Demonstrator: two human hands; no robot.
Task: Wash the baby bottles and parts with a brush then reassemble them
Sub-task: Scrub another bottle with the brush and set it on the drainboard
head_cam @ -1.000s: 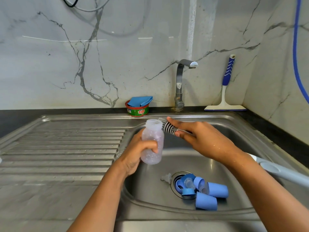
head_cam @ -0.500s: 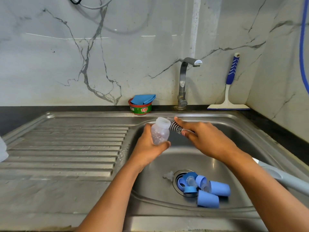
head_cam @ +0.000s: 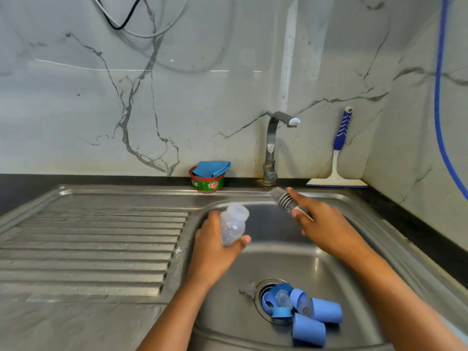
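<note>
Early stage: left hand point(head_cam: 212, 252) grip wraps the bottle point(head_cam: 233, 224); right hand point(head_cam: 326, 229) grip holds the brush point(head_cam: 282, 198), bristles outside the neck. In the sink point(head_cam: 278, 262), caps point(head_cam: 326, 310) and teats point(head_cam: 248, 290) lie loose; reassembly pending.

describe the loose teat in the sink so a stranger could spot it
Look into the steel sink basin and find the round drain in its floor. The teat lies just left of the drain's rim, on bare steel. Unlike the blue caps and rings piled over the drain, it is small, clear and colourless.
</note>
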